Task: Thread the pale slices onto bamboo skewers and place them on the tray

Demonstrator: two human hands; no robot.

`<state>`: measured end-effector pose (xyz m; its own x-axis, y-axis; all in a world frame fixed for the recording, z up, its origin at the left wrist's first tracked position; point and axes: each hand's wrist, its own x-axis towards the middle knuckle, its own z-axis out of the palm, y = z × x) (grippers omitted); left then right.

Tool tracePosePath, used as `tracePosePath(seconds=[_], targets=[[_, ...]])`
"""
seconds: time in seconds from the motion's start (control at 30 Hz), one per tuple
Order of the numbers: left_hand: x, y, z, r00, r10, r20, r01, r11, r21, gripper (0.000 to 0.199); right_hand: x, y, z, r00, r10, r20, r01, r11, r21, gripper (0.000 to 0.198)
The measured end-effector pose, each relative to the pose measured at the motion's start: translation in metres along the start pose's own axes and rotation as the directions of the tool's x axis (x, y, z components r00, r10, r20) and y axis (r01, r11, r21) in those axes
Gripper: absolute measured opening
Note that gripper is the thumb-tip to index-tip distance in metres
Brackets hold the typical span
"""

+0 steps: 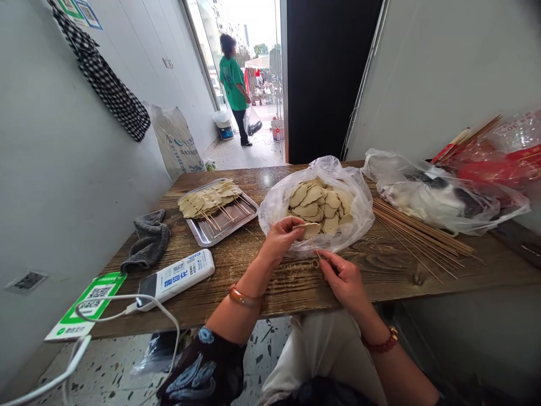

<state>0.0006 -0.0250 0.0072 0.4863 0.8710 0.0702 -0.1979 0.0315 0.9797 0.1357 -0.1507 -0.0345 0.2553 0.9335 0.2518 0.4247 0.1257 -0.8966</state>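
Observation:
My left hand pinches a flat, pale beige slice at the front rim of a clear plastic bag. A heap of similar slices fills the bag; what food they are I cannot tell. My right hand is closed on a thin wooden skewer, whose upper end meets the slice's lower edge. To the left, a metal tray carries several skewered slices, their sticks pointing toward the near right. A loose bundle of bare skewers lies right of the bag.
On the wooden table lie a grey cloth, a white power bank with a cable, and a green QR card. Plastic bags crowd the right side. A person in green stands by the doorway.

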Motion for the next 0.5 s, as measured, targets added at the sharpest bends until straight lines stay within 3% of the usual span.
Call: tracePosePath(seconds=[0.5], targets=[[-0.0034,0.0008,0.0077,0.998,-0.032,0.063,0.024,0.991,0.129,0.026,0.0024,0.002,0.0014,0.998,-0.011,-0.067,0.011,1.0,-0.003,0.035]])
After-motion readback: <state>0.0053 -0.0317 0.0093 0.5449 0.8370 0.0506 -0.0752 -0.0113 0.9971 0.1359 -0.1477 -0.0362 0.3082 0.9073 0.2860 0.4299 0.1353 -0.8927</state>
